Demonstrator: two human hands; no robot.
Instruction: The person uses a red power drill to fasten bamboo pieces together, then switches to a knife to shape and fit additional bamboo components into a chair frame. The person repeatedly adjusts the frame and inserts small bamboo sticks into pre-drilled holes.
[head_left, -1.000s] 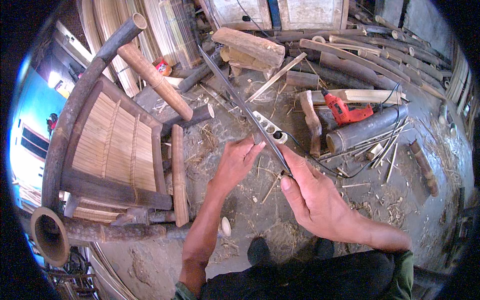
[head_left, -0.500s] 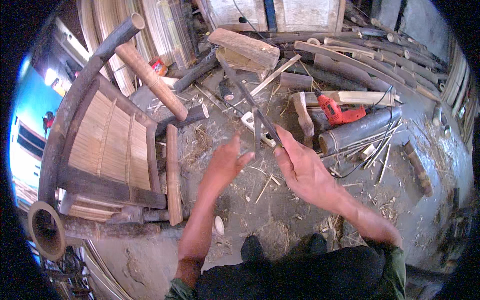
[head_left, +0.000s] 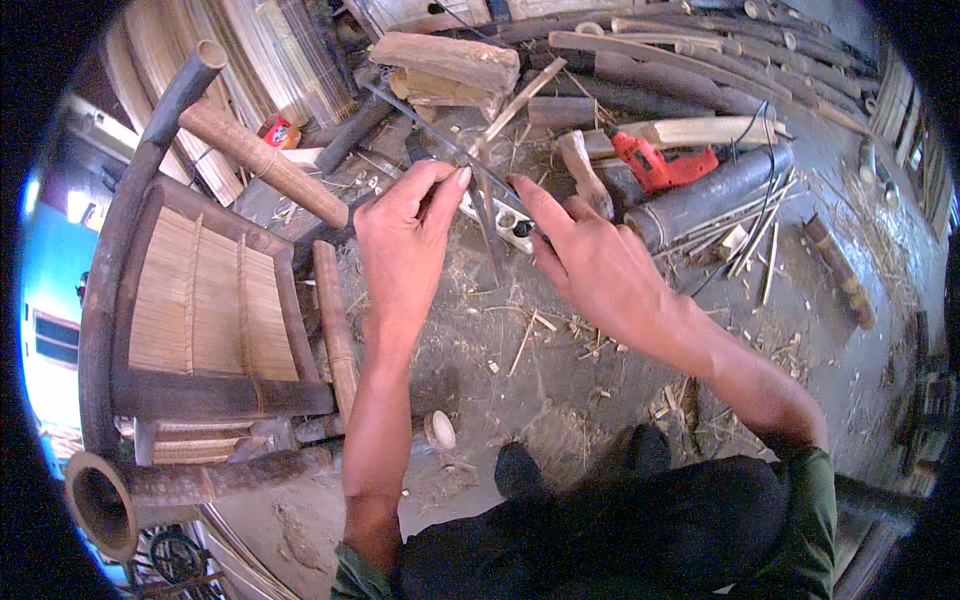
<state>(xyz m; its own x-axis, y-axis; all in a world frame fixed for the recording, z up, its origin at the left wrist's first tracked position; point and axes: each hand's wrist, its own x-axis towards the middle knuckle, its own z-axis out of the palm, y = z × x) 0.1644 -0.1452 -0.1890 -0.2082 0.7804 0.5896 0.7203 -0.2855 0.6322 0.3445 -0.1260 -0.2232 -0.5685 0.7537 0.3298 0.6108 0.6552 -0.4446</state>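
The left hand (head_left: 405, 235) pinches a thin dark strip (head_left: 455, 155) between thumb and fingertips, and the right hand (head_left: 590, 262), at its 3 o'clock, closes thumb and forefinger on the same strip lower down, other fingers loosely curled. The strip runs from the hands toward 11 o'clock, above the littered floor (head_left: 560, 380). A red drill (head_left: 655, 165) lies at 1 o'clock of the right hand, a bamboo chair frame (head_left: 195, 300) at 9 o'clock of the left.

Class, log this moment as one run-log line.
left hand: pinching thin dark strip | right hand: gripping same strip | nearby: bamboo chair frame, red drill
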